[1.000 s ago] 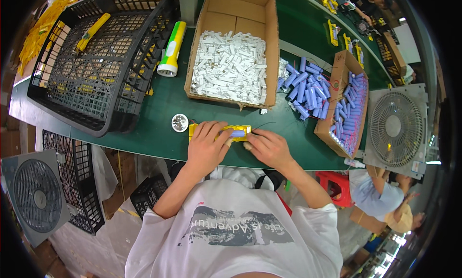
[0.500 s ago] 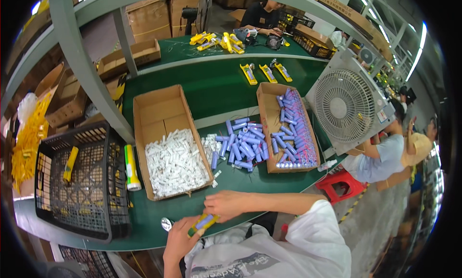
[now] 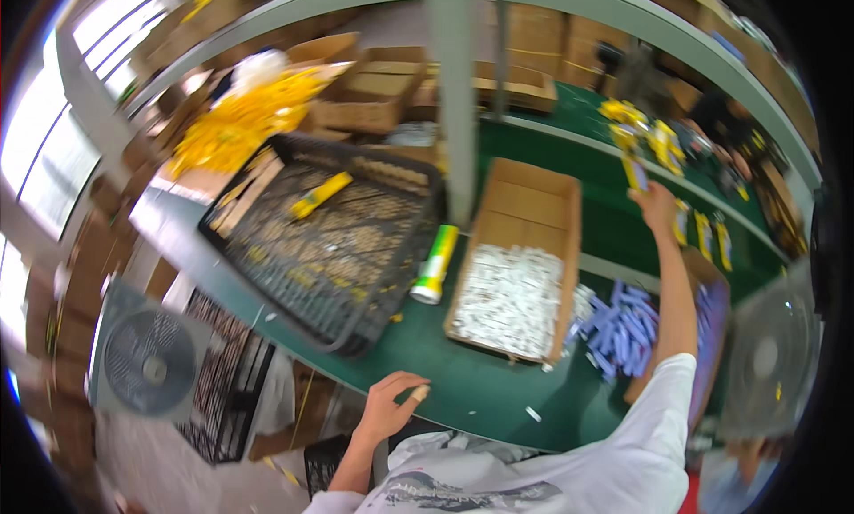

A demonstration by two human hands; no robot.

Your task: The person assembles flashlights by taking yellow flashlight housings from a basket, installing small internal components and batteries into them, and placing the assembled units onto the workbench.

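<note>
Right hand now outstretched (yellow pack); left hand empty.

Right arm stretched far forward, right hand apparently closed in a grip, left hand loosely curled

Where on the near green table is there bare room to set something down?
Bare green table lies along the near edge, between the left hand and the open cardboard box of white pieces. It is crowded right of that box, where loose blue tubes spill, and left, where the black wire basket sits.
</note>
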